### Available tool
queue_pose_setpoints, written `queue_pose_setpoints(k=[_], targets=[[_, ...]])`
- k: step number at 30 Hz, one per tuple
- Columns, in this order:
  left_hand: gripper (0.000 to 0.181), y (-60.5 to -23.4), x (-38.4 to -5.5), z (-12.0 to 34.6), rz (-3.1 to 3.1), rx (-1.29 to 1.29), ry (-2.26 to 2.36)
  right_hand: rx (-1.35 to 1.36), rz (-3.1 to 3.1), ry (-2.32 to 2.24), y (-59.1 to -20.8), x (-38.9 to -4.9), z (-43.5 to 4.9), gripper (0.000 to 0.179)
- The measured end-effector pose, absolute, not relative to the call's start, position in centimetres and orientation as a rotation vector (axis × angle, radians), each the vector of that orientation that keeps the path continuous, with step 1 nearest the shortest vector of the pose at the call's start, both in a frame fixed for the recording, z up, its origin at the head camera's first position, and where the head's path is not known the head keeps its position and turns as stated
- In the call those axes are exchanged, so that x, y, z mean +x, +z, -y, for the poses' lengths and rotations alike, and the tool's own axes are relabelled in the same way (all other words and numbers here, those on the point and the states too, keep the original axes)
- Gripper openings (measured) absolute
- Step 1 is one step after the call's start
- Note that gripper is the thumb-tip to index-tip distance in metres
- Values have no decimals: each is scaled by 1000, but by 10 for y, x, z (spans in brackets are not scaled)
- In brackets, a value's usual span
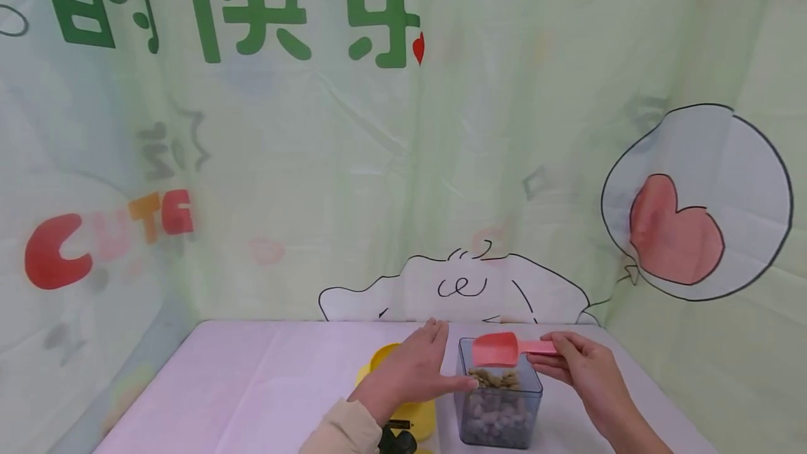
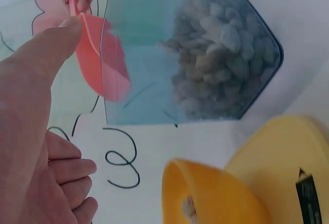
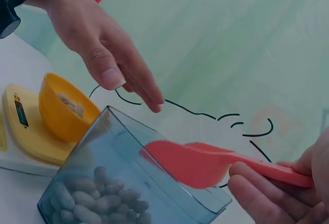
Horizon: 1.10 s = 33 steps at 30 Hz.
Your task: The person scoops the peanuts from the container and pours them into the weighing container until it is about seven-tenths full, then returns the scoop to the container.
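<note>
My right hand (image 1: 586, 370) pinches the handle of a pink scoop (image 1: 494, 350), thumb on top and fingers below. The scoop lies level over the opening of a clear bluish square box (image 1: 533, 401), and no load shows in its bowl. Peanuts in their shells (image 3: 105, 201) fill the lower part of the box. My left hand (image 1: 416, 366) hovers on the box's left side, fingers straight and thumb reaching toward the rim; it holds nothing. Left of the box, a yellow bowl (image 3: 55, 116) with a few peanuts inside sits on a yellow scale (image 2: 280, 154).
A table with a pale pinkish cover (image 1: 252, 377) carries everything. Behind it hangs a light green printed curtain (image 1: 479, 160), with more curtain along both sides. A dark wrist device (image 3: 11, 3) is strapped to the left wrist, below a cream sleeve (image 1: 347, 429).
</note>
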<state>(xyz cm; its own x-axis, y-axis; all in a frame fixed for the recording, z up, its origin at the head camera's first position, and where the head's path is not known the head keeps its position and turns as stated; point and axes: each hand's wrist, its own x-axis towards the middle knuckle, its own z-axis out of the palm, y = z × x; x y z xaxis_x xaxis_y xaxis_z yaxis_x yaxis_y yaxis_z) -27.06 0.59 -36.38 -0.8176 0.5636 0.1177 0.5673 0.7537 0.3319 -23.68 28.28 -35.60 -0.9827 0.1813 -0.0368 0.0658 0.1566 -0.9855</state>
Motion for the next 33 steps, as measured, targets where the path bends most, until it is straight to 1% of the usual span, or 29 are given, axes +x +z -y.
queue_pose_setpoints(k=[6,15,27,33], targets=[[100,-363,-266,-25,2966,-925,-480,-258,2370,1921,-361,-237,-286,43],[95,-372,-269,-45,3010,-814,-305,-274,2422,1851,-363,-235,-289,43],[94,-376,-270,-50,3047,-795,-300,-274,2462,1786,-365,-236,-292,45],[91,-376,-269,-46,3023,-845,-278,-283,2565,1604,-369,-237,-291,40]])
